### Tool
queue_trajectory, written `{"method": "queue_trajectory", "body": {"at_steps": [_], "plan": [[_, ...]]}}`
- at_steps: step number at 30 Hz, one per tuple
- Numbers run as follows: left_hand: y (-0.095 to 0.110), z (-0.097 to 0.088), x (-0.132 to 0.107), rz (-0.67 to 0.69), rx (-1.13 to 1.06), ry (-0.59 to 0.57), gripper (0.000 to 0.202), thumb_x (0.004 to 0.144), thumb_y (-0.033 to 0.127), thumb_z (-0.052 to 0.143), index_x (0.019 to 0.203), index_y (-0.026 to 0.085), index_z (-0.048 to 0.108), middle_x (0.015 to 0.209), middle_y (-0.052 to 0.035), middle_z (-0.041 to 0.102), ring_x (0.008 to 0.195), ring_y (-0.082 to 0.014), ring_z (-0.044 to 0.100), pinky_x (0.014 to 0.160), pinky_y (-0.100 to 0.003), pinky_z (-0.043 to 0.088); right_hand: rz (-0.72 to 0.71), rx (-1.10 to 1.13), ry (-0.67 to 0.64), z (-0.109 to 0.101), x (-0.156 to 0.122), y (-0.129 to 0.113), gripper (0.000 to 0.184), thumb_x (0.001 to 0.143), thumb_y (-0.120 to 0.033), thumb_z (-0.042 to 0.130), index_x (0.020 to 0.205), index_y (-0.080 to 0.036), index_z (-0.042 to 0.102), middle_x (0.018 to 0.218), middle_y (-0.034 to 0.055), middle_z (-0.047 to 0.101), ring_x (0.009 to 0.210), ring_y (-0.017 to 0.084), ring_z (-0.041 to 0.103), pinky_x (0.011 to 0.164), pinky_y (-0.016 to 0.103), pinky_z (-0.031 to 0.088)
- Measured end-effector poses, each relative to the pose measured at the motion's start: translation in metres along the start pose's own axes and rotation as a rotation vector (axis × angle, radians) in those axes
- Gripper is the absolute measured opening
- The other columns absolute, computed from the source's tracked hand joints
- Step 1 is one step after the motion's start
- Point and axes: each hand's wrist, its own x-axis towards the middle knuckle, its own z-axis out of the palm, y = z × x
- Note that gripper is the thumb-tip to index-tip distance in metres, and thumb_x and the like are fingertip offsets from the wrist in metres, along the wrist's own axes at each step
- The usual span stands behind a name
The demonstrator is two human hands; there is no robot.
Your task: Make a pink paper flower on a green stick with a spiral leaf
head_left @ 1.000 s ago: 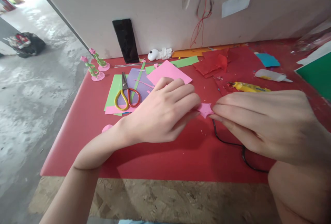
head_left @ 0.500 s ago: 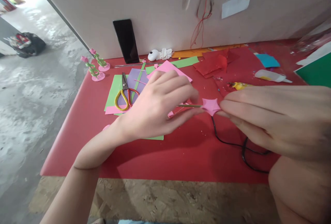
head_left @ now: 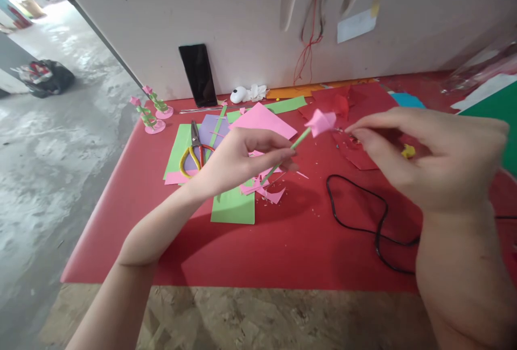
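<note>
My left hand point(head_left: 258, 159) pinches the thin green stem of a paper flower point(head_left: 321, 122) between thumb and fingers. The stem slants up to the right, and the pink folded head sits at its upper end. Just right of the flower, apart from it, is my right hand point(head_left: 424, 151), its thumb and index finger brought together at the tips. Whether anything small lies between them cannot be made out. Under my left hand are pink paper scraps point(head_left: 272, 195) and a green paper sheet point(head_left: 234, 210). Scissors point(head_left: 196, 148) with one yellow and one red handle rest left of it.
Two finished-looking paper flowers point(head_left: 147, 116) on round pink bases stand at the table's back left. A black phone point(head_left: 198, 75) leans on the white wall. A black cable point(head_left: 363, 229) loops over the red table point(head_left: 283, 264); red paper point(head_left: 363, 105) lies behind.
My right hand has come away from the flower head and moved slightly right. The flower, still in my left hand, has risen and now tilts upward. More of the scraps and cable show.
</note>
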Motion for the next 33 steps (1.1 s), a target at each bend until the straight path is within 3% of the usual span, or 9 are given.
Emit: {"method": "queue_trajectory", "body": {"at_steps": [5, 10, 16, 21, 27, 33], "plan": [[-0.011, 0.007, 0.006, -0.027, -0.2, 0.086, 0.013, 0.085, 0.026, 0.063, 0.082, 0.015, 0.07, 0.083, -0.0016, 0.078, 0.084, -0.0117, 0.073, 0.077, -0.021, 0.057, 0.389, 0.319, -0.107, 0.013, 0.002, -0.013, 0.01, 0.084, -0.021, 0.062, 0.077, -0.02, 0.068, 0.07, -0.0022, 0.07, 0.058, 0.007, 0.058, 0.051, 0.021, 0.042], [-0.021, 0.013, 0.01, -0.026, -0.312, 0.016, 0.016, 0.087, 0.028, 0.061, 0.087, 0.015, 0.07, 0.085, -0.0011, 0.078, 0.084, -0.0108, 0.073, 0.083, -0.021, 0.056, 0.682, 0.616, -0.042, 0.026, 0.001, -0.026, 0.005, 0.08, -0.024, 0.066, 0.079, -0.023, 0.071, 0.068, -0.0023, 0.067, 0.056, 0.008, 0.057, 0.048, 0.024, 0.042], [-0.021, 0.019, 0.008, -0.049, -0.316, -0.009, 0.016, 0.086, 0.028, 0.063, 0.086, 0.014, 0.071, 0.088, -0.0024, 0.078, 0.086, -0.0116, 0.072, 0.084, -0.022, 0.055, 0.821, 0.863, -0.075, 0.036, -0.001, -0.03, 0.004, 0.073, -0.021, 0.071, 0.073, -0.025, 0.071, 0.06, -0.0035, 0.06, 0.05, 0.007, 0.052, 0.045, 0.023, 0.041], [-0.021, 0.022, 0.008, -0.039, -0.3, -0.04, 0.021, 0.084, 0.031, 0.064, 0.087, 0.013, 0.072, 0.088, -0.0043, 0.078, 0.088, -0.0137, 0.072, 0.082, -0.023, 0.055, 0.933, 0.865, -0.058, 0.036, 0.0, -0.032, 0.01, 0.071, -0.023, 0.072, 0.063, -0.022, 0.066, 0.053, -0.0043, 0.051, 0.047, 0.007, 0.048, 0.044, 0.024, 0.041], [-0.022, 0.023, 0.009, -0.09, -0.213, -0.053, 0.02, 0.076, 0.03, 0.071, 0.083, 0.012, 0.071, 0.087, -0.0056, 0.077, 0.086, -0.0171, 0.072, 0.076, -0.025, 0.055, 0.988, 0.841, -0.033, 0.037, -0.002, -0.026, 0.011, 0.067, -0.029, 0.075, 0.063, -0.022, 0.066, 0.051, -0.0043, 0.046, 0.051, 0.009, 0.048, 0.049, 0.026, 0.042], [-0.022, 0.026, 0.009, -0.108, -0.081, -0.122, 0.021, 0.086, 0.025, 0.057, 0.077, 0.012, 0.07, 0.077, -0.0046, 0.075, 0.064, -0.0085, 0.063, 0.06, -0.02, 0.049, 0.975, 0.849, 0.062, 0.039, -0.002, -0.018, 0.008, 0.067, -0.022, 0.073, 0.065, -0.02, 0.065, 0.051, -0.0057, 0.047, 0.045, 0.005, 0.038, 0.043, 0.024, 0.031]]}}
